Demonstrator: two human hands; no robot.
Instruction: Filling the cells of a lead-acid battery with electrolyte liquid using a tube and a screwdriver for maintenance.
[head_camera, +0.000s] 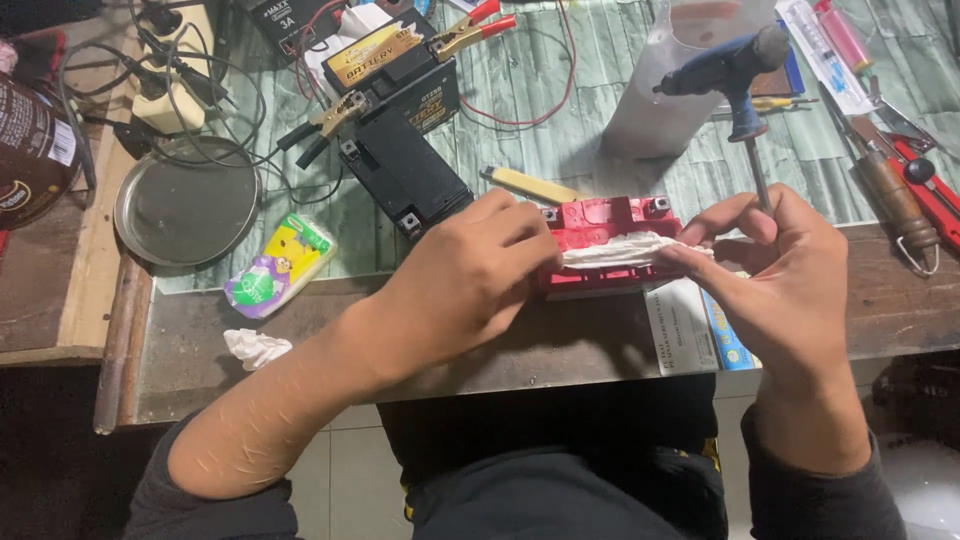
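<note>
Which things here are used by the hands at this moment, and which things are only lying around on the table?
In use:
left hand
right hand
white tissue
red battery

Lying about:
black batteries with clamps
glue gun
round metal lid
tissue packet
crumpled tissue
yellow-handled tool
soldering iron

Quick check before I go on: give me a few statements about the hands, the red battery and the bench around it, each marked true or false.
1. Both hands hold a strip of white tissue against the red battery. True.
2. The left hand holds the glue gun. False: the gun stands untouched beyond the battery.
3. A crumpled tissue lies left of the left forearm. True.
4. The round metal tray sits to the right of the right hand. False: it is far left.
</note>
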